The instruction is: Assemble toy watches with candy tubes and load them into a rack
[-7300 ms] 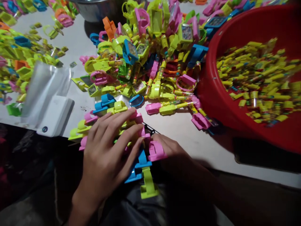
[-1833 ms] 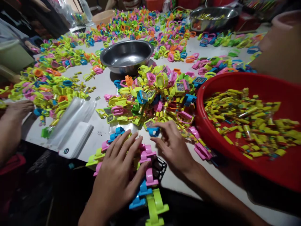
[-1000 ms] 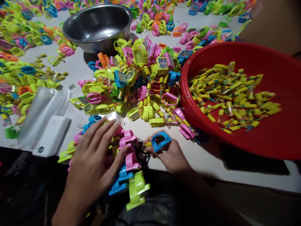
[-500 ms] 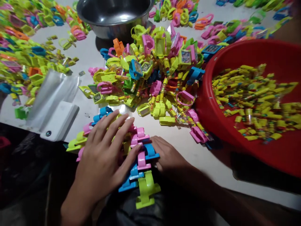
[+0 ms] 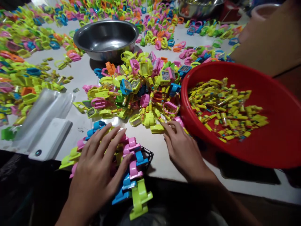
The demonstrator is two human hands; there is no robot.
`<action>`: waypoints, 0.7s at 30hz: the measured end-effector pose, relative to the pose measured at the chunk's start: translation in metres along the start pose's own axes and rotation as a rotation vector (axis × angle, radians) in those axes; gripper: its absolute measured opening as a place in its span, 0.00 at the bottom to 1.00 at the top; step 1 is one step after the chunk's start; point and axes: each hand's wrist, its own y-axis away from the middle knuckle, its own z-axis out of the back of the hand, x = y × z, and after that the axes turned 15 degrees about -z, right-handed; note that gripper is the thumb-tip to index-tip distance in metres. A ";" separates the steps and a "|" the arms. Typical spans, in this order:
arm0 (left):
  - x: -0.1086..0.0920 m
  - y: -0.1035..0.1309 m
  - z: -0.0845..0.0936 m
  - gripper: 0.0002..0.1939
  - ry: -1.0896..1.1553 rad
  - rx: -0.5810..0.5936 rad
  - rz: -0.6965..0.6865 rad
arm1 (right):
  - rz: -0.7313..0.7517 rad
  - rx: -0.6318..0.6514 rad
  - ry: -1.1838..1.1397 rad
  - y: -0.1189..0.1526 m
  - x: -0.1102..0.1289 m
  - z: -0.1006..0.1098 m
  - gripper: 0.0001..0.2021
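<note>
My left hand point(image 5: 98, 163) lies with fingers spread over a cluster of pink, blue and yellow-green plastic toy watches point(image 5: 133, 169) at the table's front edge. Part of the cluster is hidden beneath the palm, and a black openwork rack point(image 5: 148, 154) shows at its right side. Further right, my right hand point(image 5: 181, 147) has its fingers bent and apart, holding nothing. Its fingertips are at a yellow toy watch point(image 5: 157, 129) on the near edge of the pile; I cannot tell whether they touch. The heaped pile of toy watches point(image 5: 145, 69) has candy-filled tubes among it.
A red basin point(image 5: 279, 125) with many small yellow-wrapped tubes stands at the right. Behind the pile is a steel bowl point(image 5: 107, 56). Clear plastic bags point(image 5: 39, 116) and a white power bank point(image 5: 50, 138) lie at the left. More toy watches point(image 5: 21, 53) cover the table beyond.
My right hand has moved from beside the cluster up and right to the pile's near edge. My left hand still rests on the cluster. The view has shifted, showing more of the far table.
</note>
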 end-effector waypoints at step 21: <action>0.004 0.000 0.002 0.27 -0.048 0.016 -0.040 | -0.462 0.229 -0.708 0.033 -0.008 0.016 0.17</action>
